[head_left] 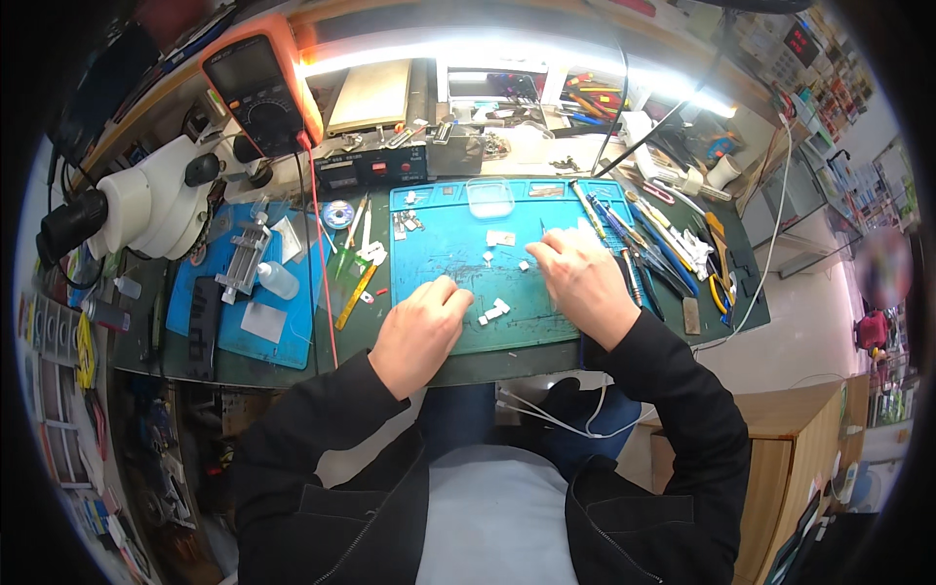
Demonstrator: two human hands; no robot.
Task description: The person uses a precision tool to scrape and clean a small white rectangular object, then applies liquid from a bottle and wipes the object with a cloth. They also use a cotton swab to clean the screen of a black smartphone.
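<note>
Holds the bare left hand (421, 327) curled narrowly over the front-left corner of the flat blue rubber mat (448, 244), and the bare right hand (585, 281) pinched narrow toward its right edge, probably for fine control; cannot tell whether gripping anything in either. Has small angular white pieces (494, 311) lying between both toward the front edge, presumably for short reach, plus a small white cube (524, 264) just beside the right hand. Shows a clear rectangular plastic box (489, 202) at the back edge, perhaps to spare working room
</note>
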